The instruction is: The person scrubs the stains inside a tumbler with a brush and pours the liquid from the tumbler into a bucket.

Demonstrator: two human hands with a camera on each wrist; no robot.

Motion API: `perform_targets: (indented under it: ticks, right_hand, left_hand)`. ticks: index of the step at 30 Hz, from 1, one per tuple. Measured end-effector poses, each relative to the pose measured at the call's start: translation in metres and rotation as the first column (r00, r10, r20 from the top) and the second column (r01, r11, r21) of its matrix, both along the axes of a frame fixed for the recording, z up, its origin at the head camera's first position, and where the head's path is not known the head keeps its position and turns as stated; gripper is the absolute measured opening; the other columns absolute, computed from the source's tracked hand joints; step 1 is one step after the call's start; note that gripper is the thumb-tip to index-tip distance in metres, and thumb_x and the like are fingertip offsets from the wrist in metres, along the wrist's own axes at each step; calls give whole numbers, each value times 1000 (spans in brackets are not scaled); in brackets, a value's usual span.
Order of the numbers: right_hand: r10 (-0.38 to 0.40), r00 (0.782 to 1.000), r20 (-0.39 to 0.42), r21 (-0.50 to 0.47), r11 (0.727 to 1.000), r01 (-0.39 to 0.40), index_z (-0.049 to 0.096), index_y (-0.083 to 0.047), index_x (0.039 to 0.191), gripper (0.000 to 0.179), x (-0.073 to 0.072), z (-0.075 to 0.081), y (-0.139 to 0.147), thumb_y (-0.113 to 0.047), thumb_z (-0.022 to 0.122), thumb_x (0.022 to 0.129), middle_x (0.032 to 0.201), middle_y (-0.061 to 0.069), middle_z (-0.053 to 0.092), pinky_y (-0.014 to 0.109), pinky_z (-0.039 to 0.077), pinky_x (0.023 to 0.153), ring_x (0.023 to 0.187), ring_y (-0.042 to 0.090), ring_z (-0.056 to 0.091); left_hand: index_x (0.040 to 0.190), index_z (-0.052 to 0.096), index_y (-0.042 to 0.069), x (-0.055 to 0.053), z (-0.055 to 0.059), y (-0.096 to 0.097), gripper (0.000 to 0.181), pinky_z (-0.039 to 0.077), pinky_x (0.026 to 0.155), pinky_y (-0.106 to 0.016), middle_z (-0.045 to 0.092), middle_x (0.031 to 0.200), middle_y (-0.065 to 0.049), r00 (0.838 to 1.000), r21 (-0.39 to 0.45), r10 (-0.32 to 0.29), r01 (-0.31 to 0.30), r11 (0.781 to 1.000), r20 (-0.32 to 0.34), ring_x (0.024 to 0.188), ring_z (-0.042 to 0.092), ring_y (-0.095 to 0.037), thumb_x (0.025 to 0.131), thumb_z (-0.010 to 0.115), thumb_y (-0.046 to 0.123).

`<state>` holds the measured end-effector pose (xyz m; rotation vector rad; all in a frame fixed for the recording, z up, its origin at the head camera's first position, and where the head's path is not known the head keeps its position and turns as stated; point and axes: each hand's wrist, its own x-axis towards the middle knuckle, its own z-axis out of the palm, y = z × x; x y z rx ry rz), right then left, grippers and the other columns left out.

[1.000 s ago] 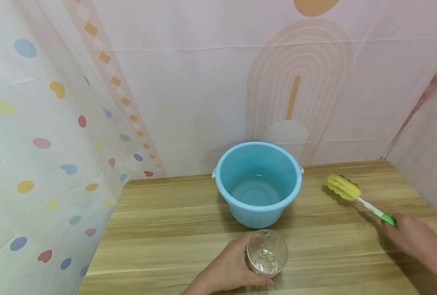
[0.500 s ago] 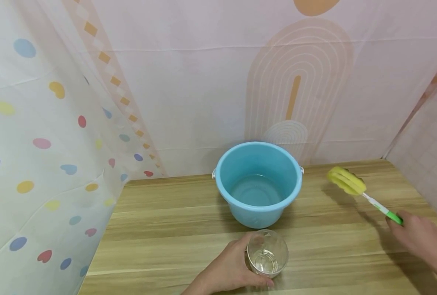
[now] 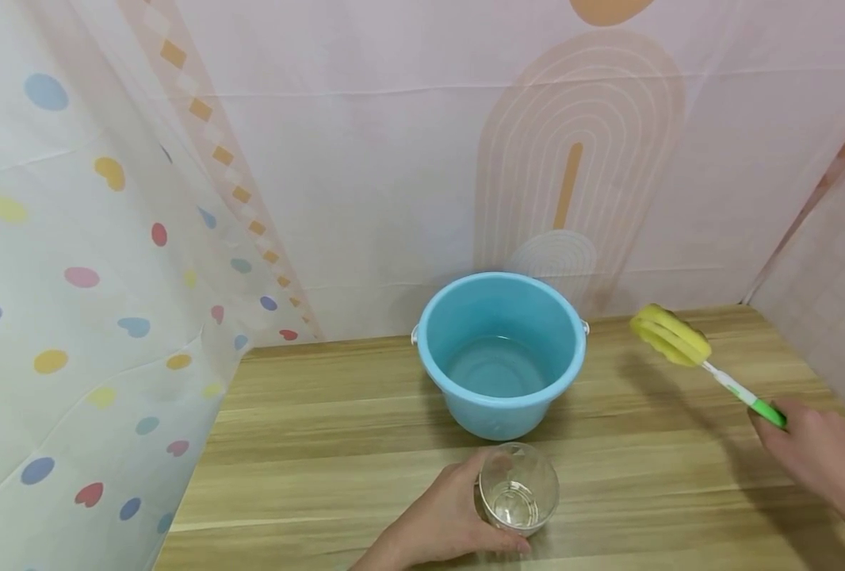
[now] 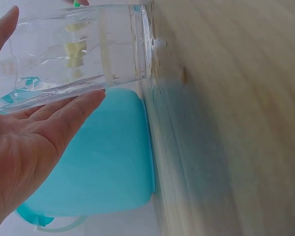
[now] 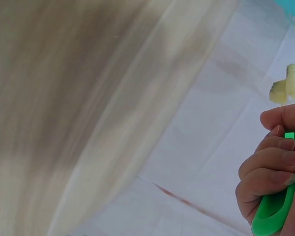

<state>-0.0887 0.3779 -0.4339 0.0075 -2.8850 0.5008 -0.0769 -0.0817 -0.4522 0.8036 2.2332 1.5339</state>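
Note:
A clear drinking glass (image 3: 518, 490) stands upright on the table at the front middle. My left hand (image 3: 451, 507) holds it from the left, thumb on the near side and fingers behind; the left wrist view shows fingers (image 4: 71, 115) along its wall. Off to the right, my right hand (image 3: 815, 448) grips the green handle of a sponge bottle brush (image 3: 672, 335), raised above the wood with its yellow head pointing to the back left. In the right wrist view the fingers curl round the green handle (image 5: 273, 214), which ends in a loop.
Behind the glass stands a light blue bucket (image 3: 497, 416) with shallow water inside and white handle mounts at its sides. The wooden table (image 3: 308, 444) meets patterned curtains (image 3: 365, 198) at the back, left and right.
The right hand has lifted the bottle brush, its head rising off the table and shifting slightly right and back. Left hand and glass have stayed put.

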Motion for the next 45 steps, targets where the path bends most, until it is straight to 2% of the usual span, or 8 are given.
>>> perform_targets:
  ticks: [6,14,27,32,40,45]
  right_hand:
    - [7,1000,-10,-8,1000,-7,34,-15,66,42,3,5,-5,-14,54,104,56,-3,33,24,27,41,45,11,29]
    - [30,994,-105,-21,999,-32,37,-15,66,40,6,16,-21,-9,58,100,56,-5,32,24,26,42,46,9,27]
    - [68,982,-175,-23,997,-73,36,-15,67,40,7,29,-42,-3,57,98,57,-6,31,21,24,41,45,5,24]
    - [97,969,-227,-21,994,-104,35,-16,67,39,4,34,-47,0,56,95,58,-8,29,22,24,42,47,3,22]
    - [124,951,-282,0,992,-130,38,-17,66,37,5,39,-53,5,59,87,58,-9,28,21,23,43,48,2,21]
    - [169,920,-354,38,985,-167,36,-19,65,40,7,42,-58,7,62,80,59,-12,24,18,21,43,50,-3,17]
  left_hand:
    - [148,50,31,1,0,0,89,46,110,-34,60,140,12,1000,-5,2,-2,1000,18,127,58,-10,73,99,33]
    - [148,50,32,3,-1,0,88,46,110,-34,61,140,12,999,-8,2,-1,1000,37,126,58,-10,74,98,33]
    - [149,48,33,0,-2,1,91,48,110,-34,61,141,10,1000,25,-21,21,999,-5,126,60,-11,74,99,29]
    - [149,48,33,-1,-2,0,91,47,110,-35,62,142,6,1000,31,-17,18,999,-18,127,60,-15,74,99,28]
    - [149,49,32,-1,-1,1,92,47,111,-36,61,142,8,1000,20,-8,8,1000,-11,128,60,-14,73,99,28]
    - [149,49,32,-1,-1,1,91,47,110,-35,62,141,7,1000,14,-7,7,1000,-16,127,60,-13,73,99,29]
